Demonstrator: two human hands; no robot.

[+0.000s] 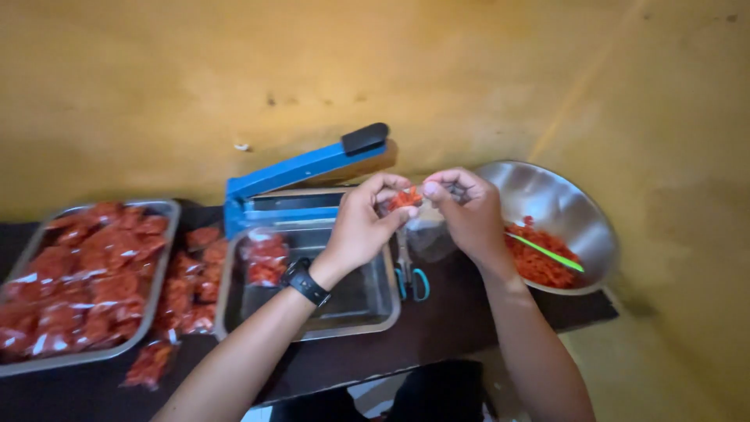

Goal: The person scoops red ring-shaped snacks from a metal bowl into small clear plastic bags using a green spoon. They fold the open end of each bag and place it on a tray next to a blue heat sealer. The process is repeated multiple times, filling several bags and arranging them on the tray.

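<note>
Two hands pinch a small bag of red snack above the metal trays.

The large tray (pixel 160 215) brims with sealed packets; over the smaller tray (pixel 375 312), left hand (pixel 361 227) and right hand (pixel 469 211), fingers curled nearly closed, grip the small clear bag (pixel 406 198).

Warm yellowish light, soft overall blur, glare on the steel bowl (pixel 547 199), dim lower edge, stretched wide-angle corners

Blue sealer (pixel 305 168), red snack (pixel 405 197), green spoon (pixel 547 252)
</note>
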